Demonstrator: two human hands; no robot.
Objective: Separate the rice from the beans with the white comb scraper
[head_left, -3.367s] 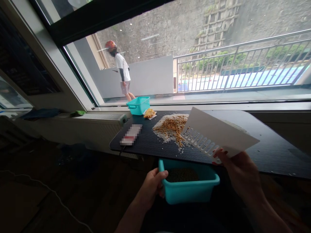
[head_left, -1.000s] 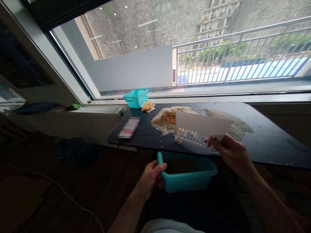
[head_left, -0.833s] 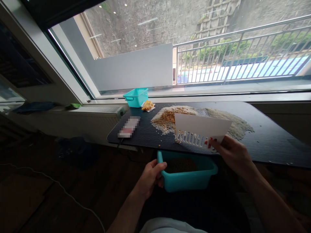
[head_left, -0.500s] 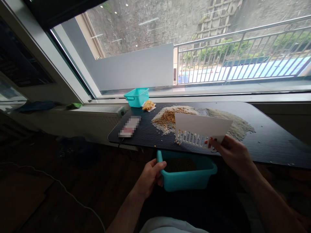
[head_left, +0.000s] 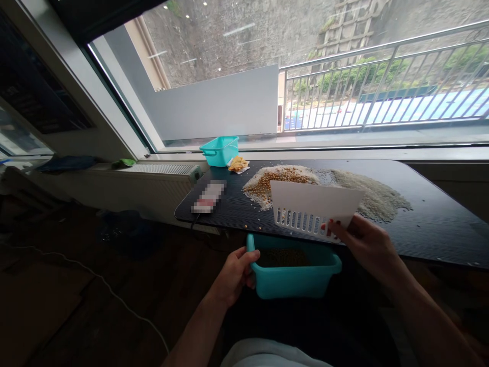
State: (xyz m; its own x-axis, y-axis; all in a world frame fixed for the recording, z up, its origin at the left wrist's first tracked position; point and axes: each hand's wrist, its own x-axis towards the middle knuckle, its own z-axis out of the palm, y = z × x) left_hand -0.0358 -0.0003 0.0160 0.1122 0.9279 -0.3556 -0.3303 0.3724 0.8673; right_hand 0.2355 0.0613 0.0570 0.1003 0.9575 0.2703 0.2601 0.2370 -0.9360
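Note:
My left hand [head_left: 239, 270] grips the left rim of a turquoise plastic bin [head_left: 294, 283], thumb over the edge. The bin sits just under the table's front edge, with a dark, grainy layer inside. My right hand [head_left: 364, 242] pinches the right end of a white slotted plastic scraper [head_left: 315, 201], held tilted with its slots downward by the table edge. Behind it lies a heap of yellow beans [head_left: 267, 181] mixed with white grains. To the right spreads a pile of rice-like pale grains [head_left: 376, 196], partly hidden by the scraper.
On the dark table [head_left: 431, 219], a second turquoise bin [head_left: 220, 151] stands at the back left beside crumpled yellowish food or paper [head_left: 239, 164]. A blurred-out flat item [head_left: 209, 197] with a cable lies at the left. A radiator [head_left: 164, 178] and window border the table.
The scraper has shifted slightly left and down toward the table's front edge. A loose bean now shows near that edge. The view has turned a little; my left hand keeps its grip on the bin.

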